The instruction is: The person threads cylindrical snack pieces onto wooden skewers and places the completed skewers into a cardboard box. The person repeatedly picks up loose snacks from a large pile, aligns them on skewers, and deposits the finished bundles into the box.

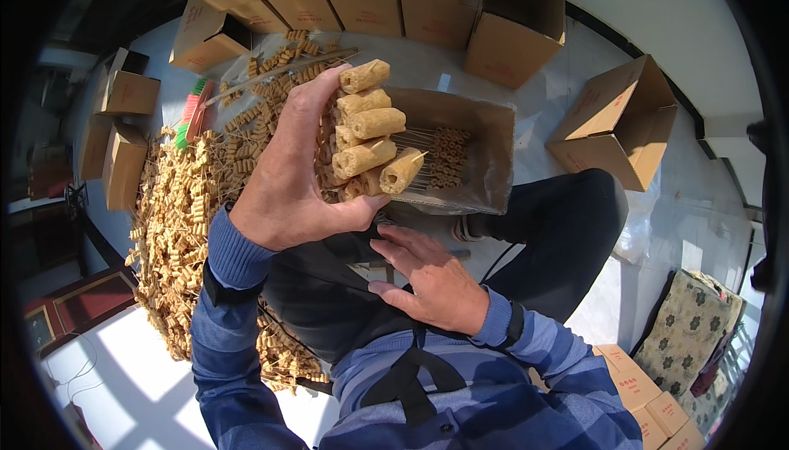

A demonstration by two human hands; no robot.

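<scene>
My left hand (283, 175) is raised, fingers and thumb wrapped round a bunch of skewered rolls (370, 125). The rolls are tan, hollow and stacked, with thin stick tips poking out of some ends. My right hand (436, 277) rests low over my lap, holding nothing visible, its fingers loosely stretched and the thumb apart. Just beyond the bunch stands an open cardboard box (491, 142) with a plastic liner. Inside it, more skewered rolls (448, 158) lie at the right end, their thin sticks running left. The bunch hides the box's left part.
To my left spreads a large heap of skewered rolls (173, 236), with a red and green brush (193, 113) and a long stick (275, 78) at its far side. Open cartons (612, 121) stand right and beyond. Stacked cartons (637, 384) and flowered cloth (690, 327) are at near right.
</scene>
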